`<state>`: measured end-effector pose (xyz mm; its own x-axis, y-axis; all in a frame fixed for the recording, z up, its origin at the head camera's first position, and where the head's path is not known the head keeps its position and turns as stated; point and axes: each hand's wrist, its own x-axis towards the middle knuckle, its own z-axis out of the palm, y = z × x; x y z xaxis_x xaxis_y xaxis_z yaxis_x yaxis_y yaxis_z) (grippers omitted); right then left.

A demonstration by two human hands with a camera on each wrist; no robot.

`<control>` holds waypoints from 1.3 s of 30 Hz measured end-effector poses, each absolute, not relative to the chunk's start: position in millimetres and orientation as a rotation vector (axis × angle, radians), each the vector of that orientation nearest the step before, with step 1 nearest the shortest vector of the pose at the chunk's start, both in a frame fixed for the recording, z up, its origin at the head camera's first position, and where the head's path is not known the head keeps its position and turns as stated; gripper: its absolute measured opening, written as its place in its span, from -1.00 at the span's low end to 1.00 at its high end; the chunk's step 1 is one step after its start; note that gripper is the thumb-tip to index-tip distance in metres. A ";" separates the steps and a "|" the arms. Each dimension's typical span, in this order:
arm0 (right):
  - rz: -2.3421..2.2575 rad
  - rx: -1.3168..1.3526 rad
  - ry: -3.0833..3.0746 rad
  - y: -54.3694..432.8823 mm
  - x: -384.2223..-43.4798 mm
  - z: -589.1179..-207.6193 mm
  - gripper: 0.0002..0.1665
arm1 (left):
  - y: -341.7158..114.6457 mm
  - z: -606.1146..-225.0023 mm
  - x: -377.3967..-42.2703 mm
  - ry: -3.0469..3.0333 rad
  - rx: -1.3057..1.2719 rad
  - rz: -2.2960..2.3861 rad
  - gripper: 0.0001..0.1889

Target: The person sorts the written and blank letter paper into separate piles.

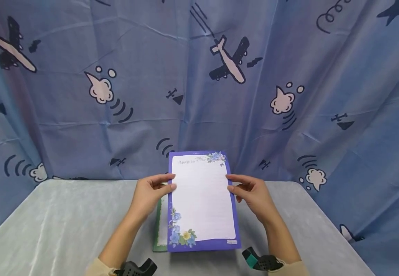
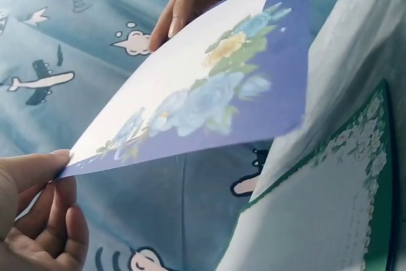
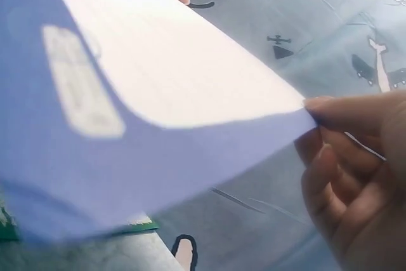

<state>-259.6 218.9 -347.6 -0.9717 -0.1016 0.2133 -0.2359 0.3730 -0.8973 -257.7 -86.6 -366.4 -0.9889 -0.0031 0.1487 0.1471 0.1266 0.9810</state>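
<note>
In the head view, the left hand (image 1: 150,193) and right hand (image 1: 253,194) pinch the purple-bordered sheet (image 1: 203,203), at six o'clock, by its ten and two o'clock edges; the left wrist view shows a green-bordered sheet (image 2: 304,217) at four o'clock, the right wrist view a pale label (image 3: 83,82) at ten.

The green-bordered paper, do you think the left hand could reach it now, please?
Probably not without letting go: the left hand pinches the purple-bordered sheet, though a left strip of green-bordered paper lies exposed.
</note>
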 end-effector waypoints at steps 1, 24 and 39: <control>1.662 0.308 -2.501 220.1 -259.1 -346.8 -0.58 | -85.8 -366.3 -257.5 -2.268 -0.160 -2.000 -0.67; 1.566 0.146 -2.342 260.2 -240.2 -319.2 -0.44 | -19.2 -319.4 -262.5 -2.194 -0.413 -1.862 -0.66; 1.607 0.004 -2.224 273.8 -232.3 -311.4 -0.44 | 21.9 -331.4 -258.2 -2.067 -0.336 -1.969 -0.67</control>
